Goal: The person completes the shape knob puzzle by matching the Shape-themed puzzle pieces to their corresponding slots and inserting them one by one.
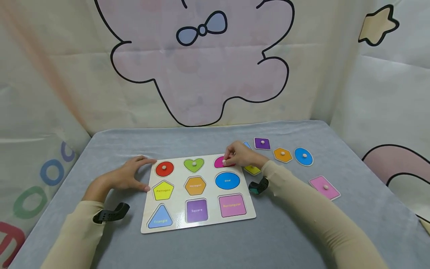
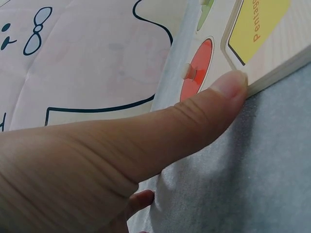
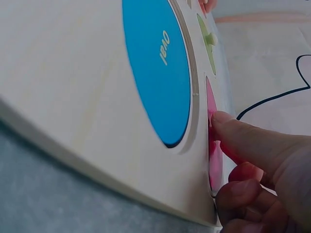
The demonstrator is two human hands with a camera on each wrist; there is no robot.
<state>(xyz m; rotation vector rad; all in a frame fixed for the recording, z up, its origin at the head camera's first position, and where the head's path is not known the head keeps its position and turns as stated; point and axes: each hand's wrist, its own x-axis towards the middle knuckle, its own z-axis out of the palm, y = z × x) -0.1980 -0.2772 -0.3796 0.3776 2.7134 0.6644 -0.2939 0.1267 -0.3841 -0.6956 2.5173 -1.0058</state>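
The white wooden shape puzzle board [image 1: 178, 228] lies on the table in front of me. At its top right corner my right hand [image 1: 239, 154] pinches the knob of a pink puzzle piece [image 3: 214, 165], which lies in its recess; fingers hide part of its outline in the head view. My left hand [image 1: 125, 175] rests at the left edge of the board, thumb and fingers spread, the thumb tip right at the side. A red circle piece [image 1: 164, 169] and a green heart piece [image 1: 194, 165] sit in the top row. Printed recesses such as the blue oval [image 3: 160, 73] hold no piece.
Loose knobbed pieces lie right of the board: a purple square [image 1: 262, 143], an orange hexagon [image 1: 283, 155], a blue oval piece [image 1: 304, 156] and a pink rectangle [image 1: 324, 187]. A yellow piece [image 1: 252, 170] and a blue piece [image 1: 247, 145] are partly behind my right hand.
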